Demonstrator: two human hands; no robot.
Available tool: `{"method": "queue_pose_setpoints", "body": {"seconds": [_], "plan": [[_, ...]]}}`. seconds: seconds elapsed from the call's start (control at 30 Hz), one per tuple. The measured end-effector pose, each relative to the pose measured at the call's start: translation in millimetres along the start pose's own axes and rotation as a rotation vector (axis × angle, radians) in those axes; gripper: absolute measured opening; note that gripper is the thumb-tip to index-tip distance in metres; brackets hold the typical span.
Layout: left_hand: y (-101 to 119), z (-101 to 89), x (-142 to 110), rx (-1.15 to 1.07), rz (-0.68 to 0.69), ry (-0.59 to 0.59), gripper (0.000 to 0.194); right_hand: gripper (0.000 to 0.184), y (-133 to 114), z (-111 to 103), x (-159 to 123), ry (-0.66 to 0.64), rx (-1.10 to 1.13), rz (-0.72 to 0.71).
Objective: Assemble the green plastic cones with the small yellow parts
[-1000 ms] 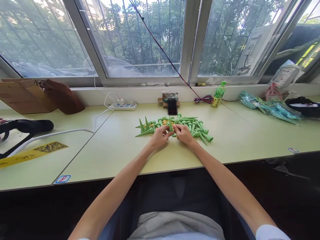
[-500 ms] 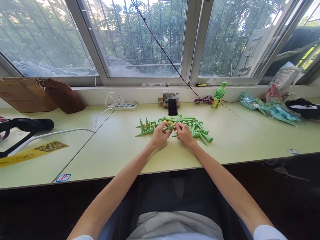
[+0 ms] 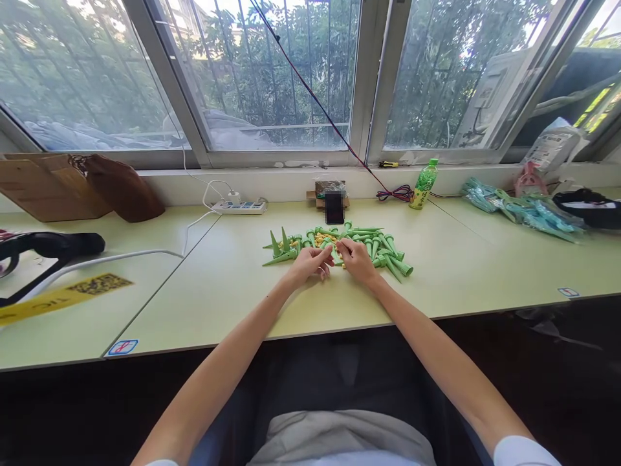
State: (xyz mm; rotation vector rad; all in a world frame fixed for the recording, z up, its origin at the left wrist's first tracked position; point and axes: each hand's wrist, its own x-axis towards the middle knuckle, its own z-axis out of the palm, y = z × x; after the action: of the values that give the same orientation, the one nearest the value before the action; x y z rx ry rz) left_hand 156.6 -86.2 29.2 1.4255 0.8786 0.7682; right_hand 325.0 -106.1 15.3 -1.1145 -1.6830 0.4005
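Note:
Many green plastic spikes (image 3: 286,243), cone-shaped with ribbed caps, lie in a loose pile on the table. Small yellow pieces (image 3: 320,240) lie among them. At the near edge of the pile is my left hand (image 3: 310,264), thumb and forefinger pressed together and the other fingers curled below. My right hand (image 3: 356,260) faces it with fingers bent into a pinch, close to the left fingertips. Whatever either hand grips is too small or too covered to make out. More green spikes (image 3: 392,254) lie just right of my right hand.
Behind the pile stands a dark phone-like object (image 3: 334,208) against a small box. A green-labelled bottle (image 3: 424,186) and a coiled cable (image 3: 396,193) are by the window sill. A power strip (image 3: 241,206) sits back left; bagged parts (image 3: 526,210) lie right.
The green piece seen between both hands earlier no longer shows clearly there. My left hand has dropped slightly and its fingers have closed in; my right hand stays nearly in place.

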Motion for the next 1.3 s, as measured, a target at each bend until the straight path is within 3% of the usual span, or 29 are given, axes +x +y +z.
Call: {"method": "queue_pose_setpoints", "body": {"seconds": [0.2,0.33,0.47,0.63,0.83,0.93,1.03,1.13,1.2,1.3], "plan": [[-1,0.9,-2,0.072,0.155,0.030,0.054,0.046,-2,0,1,-0.009,0.079,0.094],[-4,1.0,1,0.112,0.317,0.094,0.051,0.049,-2,2,1,-0.071,0.259,0.247],[-8,0.0,4,0.180,0.392,0.130,0.046,0.050,-2,3,3,-0.155,0.437,0.364],[-9,-1.0,4,0.376,0.535,0.204,0.039,0.045,-6,-2,3,-0.193,0.488,0.391],[-9,-1.8,3,0.526,0.674,0.195,0.026,0.044,-3,-1,3,-0.168,0.468,0.383],[-9,0.2,6,0.399,0.568,0.202,0.036,0.045,0,1,3,-0.076,0.358,0.326],[-6,2.3,6,0.099,0.301,0.148,0.045,0.046,-1,1,2,0.074,0.185,0.190],[-1,2.9,4,-0.139,0.058,0.016,0.052,0.044,-4,0,1,0.105,0.038,0.069],[3,2.8,1,-0.215,-0.011,-0.068,0.053,0.042,-5,-1,0,0.067,-0.009,0.027],[4,2.6,-2,-0.229,0.016,-0.131,0.050,0.040,-5,-1,-1,0.019,-0.025,0.012]]}}
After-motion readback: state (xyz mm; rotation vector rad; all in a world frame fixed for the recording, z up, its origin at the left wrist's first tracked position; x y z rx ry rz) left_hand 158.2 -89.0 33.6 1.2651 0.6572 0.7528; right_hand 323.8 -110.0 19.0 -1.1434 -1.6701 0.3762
